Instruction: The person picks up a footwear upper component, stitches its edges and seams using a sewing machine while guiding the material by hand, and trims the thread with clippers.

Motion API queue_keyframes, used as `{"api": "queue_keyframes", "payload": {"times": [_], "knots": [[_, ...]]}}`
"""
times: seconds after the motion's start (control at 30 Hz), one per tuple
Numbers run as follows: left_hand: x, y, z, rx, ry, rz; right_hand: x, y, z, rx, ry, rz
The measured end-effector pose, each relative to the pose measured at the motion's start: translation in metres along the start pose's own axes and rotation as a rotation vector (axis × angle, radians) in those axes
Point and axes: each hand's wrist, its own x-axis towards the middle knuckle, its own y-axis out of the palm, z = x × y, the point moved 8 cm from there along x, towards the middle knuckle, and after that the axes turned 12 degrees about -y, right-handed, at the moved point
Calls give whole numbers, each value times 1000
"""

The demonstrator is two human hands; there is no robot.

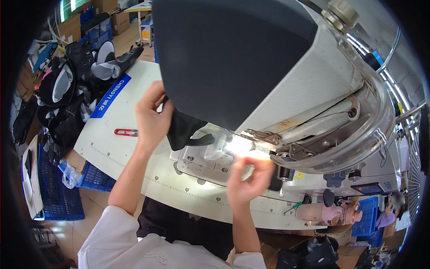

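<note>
My left hand grips a black fabric piece by its upper edge, left of the sewing machine. The fabric hangs over the machine bed, its lower end reaching toward the lit needle area. My right hand is at the near side of that area, just below the bright lamp. Its fingers are curled into a pinch, blurred and partly washed out by glare; whatever they hold is too small or bright to make out. The machine's big dark head cover hides the space behind the fabric.
A small red tool lies on the white table, left of my forearm. Black and grey sewn pieces are heaped beyond the left edge. Blue crates stand below. A pink bottle lies at the table's right.
</note>
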Motion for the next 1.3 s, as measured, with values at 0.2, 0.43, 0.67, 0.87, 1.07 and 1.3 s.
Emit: {"api": "queue_keyframes", "payload": {"times": [0.2, 0.43, 0.67, 0.87, 1.07, 1.3], "knots": [[13, -51, 1, -313, -263, 98, -15, 106, 39, -38, -368, 609], [-7, -71, -115, 175, 376, 190, -1, 125, 68, 410, -249, 583], [-34, -19, -79, 43, -36, 1322, -1, 50, 89, 697, 176, 727], [-44, 46, -25, -167, -582, 1201, -26, 8, 16, 607, 789, 472], [-28, 90, 9, -187, -573, 1020, -44, 1, -24, 587, 979, 307], [-7, 108, 42, -17, -482, 985, -48, 9, -19, 612, 899, 139]]}}
